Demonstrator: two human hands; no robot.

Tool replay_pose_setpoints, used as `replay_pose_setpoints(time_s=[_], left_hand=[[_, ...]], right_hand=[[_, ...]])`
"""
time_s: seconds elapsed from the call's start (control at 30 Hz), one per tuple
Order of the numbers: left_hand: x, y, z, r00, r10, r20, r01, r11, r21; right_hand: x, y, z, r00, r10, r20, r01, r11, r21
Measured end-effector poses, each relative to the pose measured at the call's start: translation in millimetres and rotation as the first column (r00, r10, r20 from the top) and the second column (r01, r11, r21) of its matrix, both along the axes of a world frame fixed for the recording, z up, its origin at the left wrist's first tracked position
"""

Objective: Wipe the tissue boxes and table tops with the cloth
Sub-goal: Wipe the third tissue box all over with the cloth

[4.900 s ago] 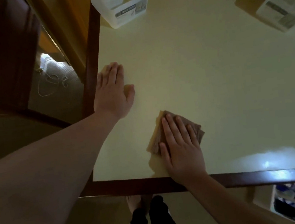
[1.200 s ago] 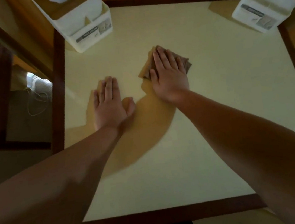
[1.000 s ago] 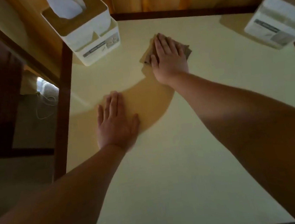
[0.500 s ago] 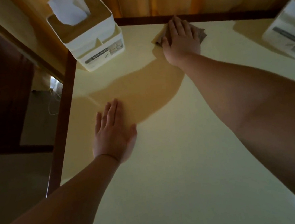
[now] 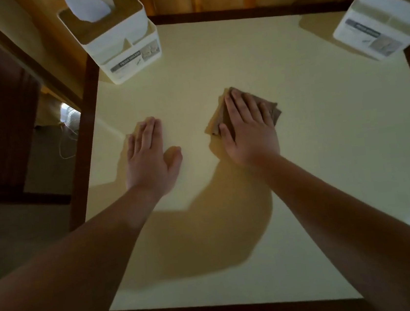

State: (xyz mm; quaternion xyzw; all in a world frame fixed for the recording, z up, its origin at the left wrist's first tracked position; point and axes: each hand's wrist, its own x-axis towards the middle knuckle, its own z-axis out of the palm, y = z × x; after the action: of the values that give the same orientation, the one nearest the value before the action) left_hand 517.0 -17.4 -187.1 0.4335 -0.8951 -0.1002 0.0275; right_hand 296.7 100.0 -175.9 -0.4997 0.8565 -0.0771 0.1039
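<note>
Pressing flat on a folded brown cloth, the right hand lies with straight fingers spread over it near the middle of the cream table. The left hand rests palm-down on the bare surface to the left, fingers together and straight, thumb out, holding nothing. A white tissue box stands at the far left corner with a tissue poking from its top; a second tissue box stands at the far right corner.
</note>
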Motion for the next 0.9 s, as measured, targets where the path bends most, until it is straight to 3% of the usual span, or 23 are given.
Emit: replay_pose_setpoints(time_s=[0.47,0.6,0.77,0.9], left_hand=[[-2.1,3.2,10.5,1.000,0.021,0.004,-0.021,0.998,0.065],[-13.5,31.8,26.3,0.985,0.134,-0.109,-0.124,0.988,0.097],[-36.8,84.3,21.8,0.992,-0.041,-0.117,0.052,0.994,0.093],[-62.7,98.1,14.8,0.993,-0.075,-0.090,0.084,0.992,0.098]], right_hand=[[121.8,180.3,-4.5,1.000,0.000,0.028,-0.002,0.997,0.073],[128.3,216.3,-2.2,0.998,0.043,0.036,-0.046,0.995,0.087],[121.1,229.3,-1.3,0.995,0.077,0.060,-0.082,0.993,0.085],[103.5,213.6,-4.3,0.999,0.039,0.037,-0.041,0.997,0.062]])
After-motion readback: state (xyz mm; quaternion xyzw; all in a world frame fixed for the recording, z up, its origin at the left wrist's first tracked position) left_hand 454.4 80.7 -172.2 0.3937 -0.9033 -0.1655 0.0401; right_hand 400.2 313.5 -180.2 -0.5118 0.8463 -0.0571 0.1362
